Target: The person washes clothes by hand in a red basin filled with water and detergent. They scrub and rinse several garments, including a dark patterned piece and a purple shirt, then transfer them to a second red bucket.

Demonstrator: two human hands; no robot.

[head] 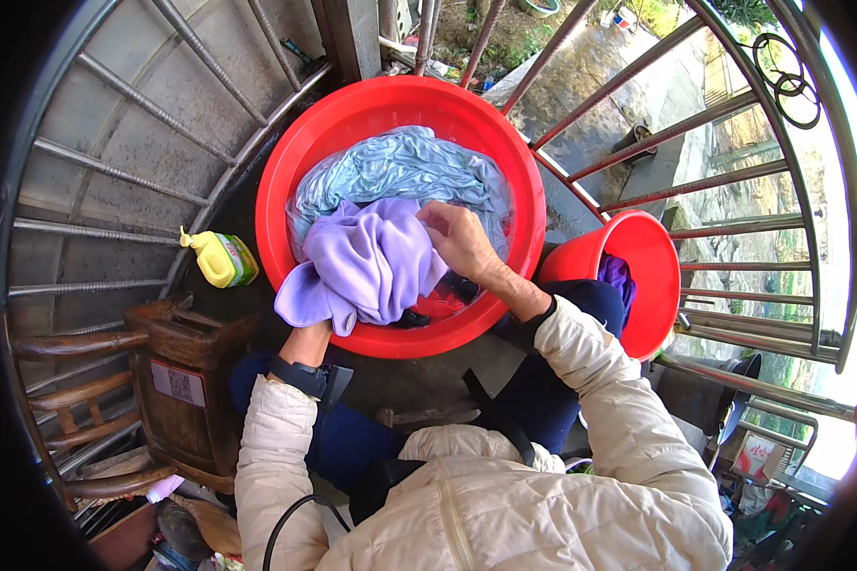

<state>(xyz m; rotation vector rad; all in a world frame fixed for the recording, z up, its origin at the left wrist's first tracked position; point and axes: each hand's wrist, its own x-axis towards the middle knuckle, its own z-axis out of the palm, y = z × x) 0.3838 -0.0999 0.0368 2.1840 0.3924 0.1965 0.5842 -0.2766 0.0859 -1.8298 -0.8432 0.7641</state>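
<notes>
A lilac fabric garment (371,257) is bunched up over the near side of a large red plastic tub (278,164). My left hand (313,335) reaches under the garment's near left edge; its fingers are hidden by the cloth. At the garment's right side, my right hand (458,235) has its thumb and fingers pinched together on the cloth's edge. Behind it, a wet pale-blue cloth (407,168) lies heaped in the tub with some water. Dark cloth (460,287) shows at the tub's near right, partly covered.
A yellow pump bottle (221,260) stands left of the tub. To the right, a tilted red bucket (650,285) holds dark purple cloth (616,278). Metal railings (643,135) curve around both sides. A wooden chair (186,385) is at my left.
</notes>
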